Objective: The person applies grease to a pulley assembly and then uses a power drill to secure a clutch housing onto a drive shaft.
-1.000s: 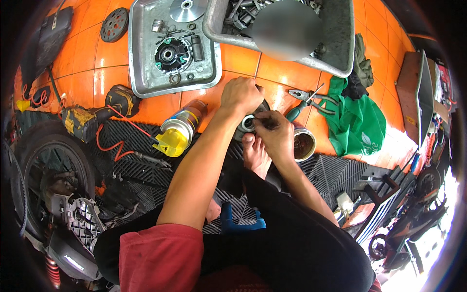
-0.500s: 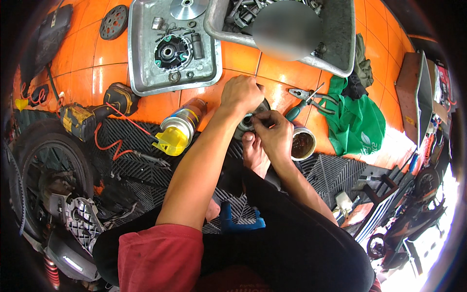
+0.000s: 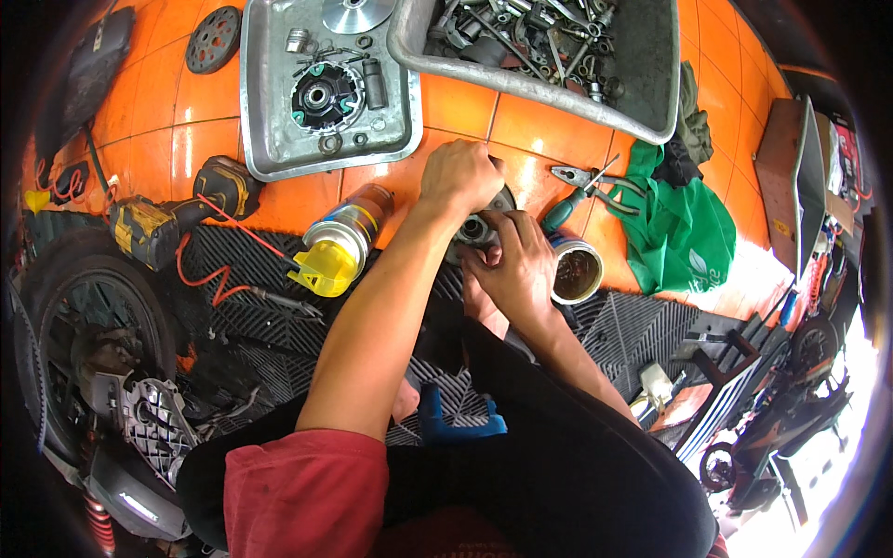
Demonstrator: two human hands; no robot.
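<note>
Between my feet a round grey metal part with a central hub (image 3: 473,229) is partly covered by my hands. My left hand (image 3: 462,177) is closed in a fist at its far rim, and the fingers' undersides are hidden. My right hand (image 3: 516,265) bends over the near right side, its fingers pressed together against the part beside the hub. My bare foot (image 3: 481,305) shows below those fingers. Just right of the right hand stands an open can of brown grease (image 3: 578,272). Nearby lie a green-handled screwdriver (image 3: 567,209) and pliers (image 3: 619,192).
A metal tray (image 3: 256,149) of disassembled parts lies far left, beside a crate (image 3: 651,119) of tools. A spray can (image 3: 339,246), cordless drill (image 3: 153,228) and red air hose (image 3: 223,279) are left. A green bag (image 3: 684,232) lies right; a wheel (image 3: 42,316) stands left.
My right hand has shifted its grip: its fingers have come away from the hub toward the near rim, covering my toes. The blurred shape over the crate is gone. My left hand barely moved.
</note>
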